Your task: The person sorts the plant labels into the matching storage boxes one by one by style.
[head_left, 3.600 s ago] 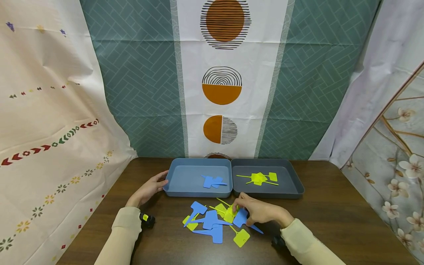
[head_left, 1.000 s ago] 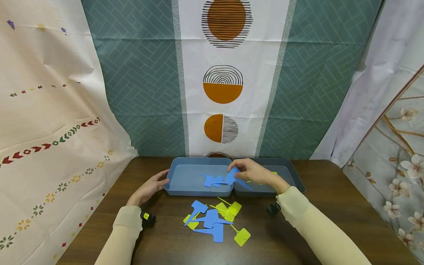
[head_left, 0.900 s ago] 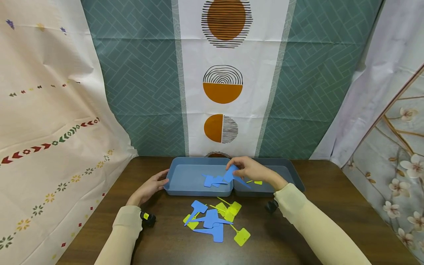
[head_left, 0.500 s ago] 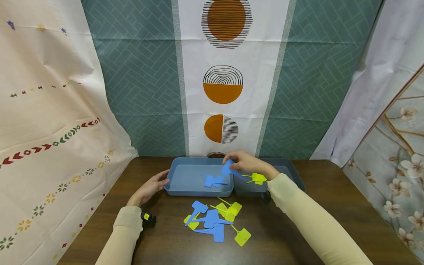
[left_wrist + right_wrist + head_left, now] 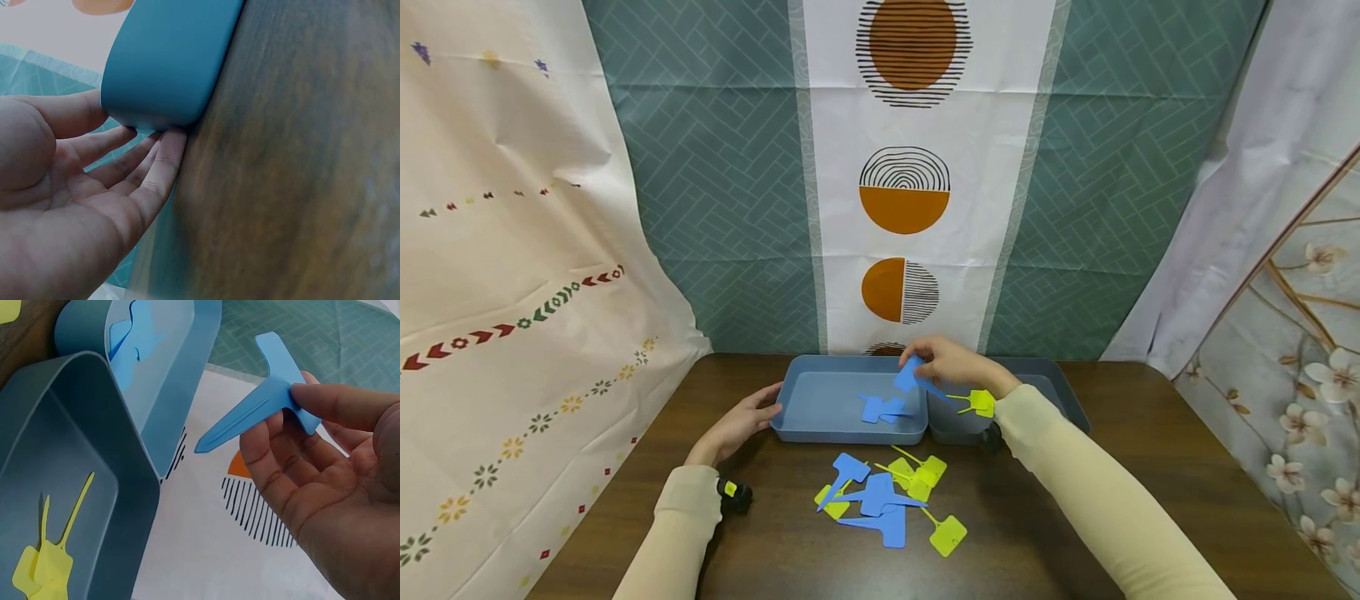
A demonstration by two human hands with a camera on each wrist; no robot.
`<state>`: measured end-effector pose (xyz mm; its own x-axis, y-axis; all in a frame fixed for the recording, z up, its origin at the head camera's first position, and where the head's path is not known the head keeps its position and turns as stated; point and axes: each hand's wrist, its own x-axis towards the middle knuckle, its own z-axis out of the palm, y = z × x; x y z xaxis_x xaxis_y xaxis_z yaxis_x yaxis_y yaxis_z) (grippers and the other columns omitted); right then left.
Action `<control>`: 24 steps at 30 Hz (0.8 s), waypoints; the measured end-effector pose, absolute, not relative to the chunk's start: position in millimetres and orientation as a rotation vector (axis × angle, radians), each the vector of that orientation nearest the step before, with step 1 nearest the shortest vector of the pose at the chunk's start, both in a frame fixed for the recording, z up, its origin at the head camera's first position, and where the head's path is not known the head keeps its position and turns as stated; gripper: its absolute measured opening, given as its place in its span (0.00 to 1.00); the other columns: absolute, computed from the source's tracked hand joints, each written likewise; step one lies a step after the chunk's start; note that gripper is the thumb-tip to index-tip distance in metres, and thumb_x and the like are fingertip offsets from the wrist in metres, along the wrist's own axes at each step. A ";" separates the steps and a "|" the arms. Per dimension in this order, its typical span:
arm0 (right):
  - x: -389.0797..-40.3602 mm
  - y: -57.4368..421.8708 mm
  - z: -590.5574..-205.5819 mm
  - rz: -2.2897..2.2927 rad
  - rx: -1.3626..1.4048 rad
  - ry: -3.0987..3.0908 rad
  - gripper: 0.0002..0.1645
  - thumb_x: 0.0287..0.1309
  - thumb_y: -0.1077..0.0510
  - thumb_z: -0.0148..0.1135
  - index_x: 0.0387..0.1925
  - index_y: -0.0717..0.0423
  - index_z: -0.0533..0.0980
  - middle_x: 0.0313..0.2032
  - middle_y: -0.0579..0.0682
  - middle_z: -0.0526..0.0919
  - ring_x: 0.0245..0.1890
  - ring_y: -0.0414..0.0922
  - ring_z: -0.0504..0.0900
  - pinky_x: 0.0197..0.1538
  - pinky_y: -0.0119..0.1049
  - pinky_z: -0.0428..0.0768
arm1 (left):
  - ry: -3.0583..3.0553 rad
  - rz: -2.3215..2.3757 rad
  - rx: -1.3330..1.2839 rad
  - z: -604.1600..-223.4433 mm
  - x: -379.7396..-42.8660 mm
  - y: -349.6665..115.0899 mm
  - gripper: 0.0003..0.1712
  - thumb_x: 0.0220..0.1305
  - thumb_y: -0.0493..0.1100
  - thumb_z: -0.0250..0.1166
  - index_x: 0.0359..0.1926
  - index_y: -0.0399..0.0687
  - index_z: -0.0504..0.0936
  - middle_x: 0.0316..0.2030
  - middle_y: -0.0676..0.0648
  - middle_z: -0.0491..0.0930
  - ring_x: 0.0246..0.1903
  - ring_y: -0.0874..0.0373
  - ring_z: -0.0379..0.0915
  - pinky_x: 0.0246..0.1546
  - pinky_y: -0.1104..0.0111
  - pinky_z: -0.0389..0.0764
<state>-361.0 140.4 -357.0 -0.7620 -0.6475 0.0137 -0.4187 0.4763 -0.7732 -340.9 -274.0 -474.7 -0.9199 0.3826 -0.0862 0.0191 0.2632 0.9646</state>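
Note:
My right hand [image 5: 951, 363] pinches a blue T-shaped plant label [image 5: 244, 420] between thumb and fingers, raised above the inner edges of the two trays. In the right wrist view, the label's pointed stem aims away from the palm. Several blue labels [image 5: 872, 409] lie inside the blue tray [image 5: 820, 400]. With thumb and fingertips, my left hand [image 5: 75, 187] touches that tray's left end; its fingers look nearly straight. Yellow tags with thin stems [image 5: 53, 565] lie in the dark grey tray [image 5: 1041, 392], partly covered by my right arm in the head view.
On the wooden table [image 5: 775, 550], in front of the trays, lies a loose pile of blue T-shaped labels [image 5: 891, 527] and yellow tags [image 5: 949, 536], some overlapping. A patterned cloth [image 5: 737, 208] hangs right behind the trays.
My right hand has picked a blue plant label from the pile and carried it up over the trays, lately drifting left toward the blue tray. The left hand stays put.

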 end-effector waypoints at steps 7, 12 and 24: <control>-366.5 135.8 -352.5 -1.128 -0.901 2.476 0.15 0.70 0.70 0.56 0.54 0.65 0.80 0.30 0.53 0.78 0.25 0.54 0.72 0.29 0.36 0.77 | 2.235 1.710 0.380 -473.5 -342.0 -274.5 0.36 0.84 0.38 0.47 0.82 0.34 0.43 0.79 0.28 0.45 0.76 0.31 0.51 0.74 0.41 0.57; -371.7 129.4 -351.3 -1.121 -0.892 2.484 0.15 0.70 0.70 0.56 0.54 0.64 0.80 0.29 0.59 0.78 0.22 0.48 0.72 0.27 0.34 0.77 | 2.236 1.706 0.375 -473.1 -341.6 -274.9 0.36 0.84 0.38 0.47 0.82 0.35 0.43 0.79 0.28 0.45 0.76 0.31 0.51 0.74 0.41 0.57; -379.8 108.8 -351.1 -1.120 -0.907 2.560 0.14 0.69 0.69 0.58 0.52 0.60 0.82 0.38 0.54 0.81 0.25 0.59 0.74 0.27 0.33 0.77 | 2.237 1.702 0.360 -474.3 -340.9 -274.5 0.36 0.84 0.38 0.47 0.83 0.35 0.43 0.79 0.28 0.44 0.76 0.31 0.50 0.74 0.40 0.57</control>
